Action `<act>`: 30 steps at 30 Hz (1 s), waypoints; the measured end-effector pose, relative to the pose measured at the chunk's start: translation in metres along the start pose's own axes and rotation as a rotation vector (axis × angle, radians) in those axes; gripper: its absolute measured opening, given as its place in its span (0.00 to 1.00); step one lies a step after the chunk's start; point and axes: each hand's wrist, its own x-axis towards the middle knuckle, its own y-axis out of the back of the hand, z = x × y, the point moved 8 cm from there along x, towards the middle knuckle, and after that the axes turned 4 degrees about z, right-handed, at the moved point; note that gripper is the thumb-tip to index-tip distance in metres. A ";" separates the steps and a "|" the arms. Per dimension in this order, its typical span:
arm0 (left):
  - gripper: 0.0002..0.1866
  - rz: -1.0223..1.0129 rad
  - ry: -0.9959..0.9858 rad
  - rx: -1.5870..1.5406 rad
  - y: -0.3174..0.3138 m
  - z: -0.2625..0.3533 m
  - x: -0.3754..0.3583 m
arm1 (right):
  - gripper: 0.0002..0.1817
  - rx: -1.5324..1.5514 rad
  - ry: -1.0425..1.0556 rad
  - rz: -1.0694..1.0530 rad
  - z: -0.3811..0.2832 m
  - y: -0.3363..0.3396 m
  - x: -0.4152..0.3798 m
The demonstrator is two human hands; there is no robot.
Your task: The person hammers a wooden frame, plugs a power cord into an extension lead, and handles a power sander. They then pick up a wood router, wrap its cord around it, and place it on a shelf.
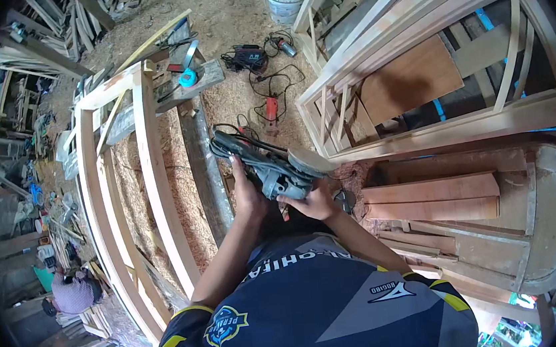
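A dark grey power sander point(278, 177) with a round tan disc point(310, 161) on its right end is held in front of my body. My left hand point(248, 193) grips it from the left, with the thumb along its side. From the right, my right hand point(315, 202) holds the end near the disc, fingers partly hidden behind the tool. A black cord point(218, 148) is looped around the sander's left end.
Wooden frames point(149, 152) stand at left, with a larger frame point(415, 135) at right. A red tool point(271, 109), black tool point(250, 57), cords and a white bucket point(286, 2) lie ahead. Reddish boards point(431, 200) are at right. Another person point(75, 291) is at far left.
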 end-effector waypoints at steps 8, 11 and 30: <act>0.34 0.024 -0.109 0.088 -0.044 0.036 0.093 | 0.34 0.220 0.003 0.314 0.034 0.011 0.083; 0.35 0.080 -0.091 0.117 -0.068 0.036 0.134 | 0.33 -0.079 0.093 0.351 0.025 0.035 0.125; 0.20 0.022 -0.258 0.118 -0.366 0.101 0.316 | 0.30 0.629 -0.130 0.281 0.093 0.225 0.465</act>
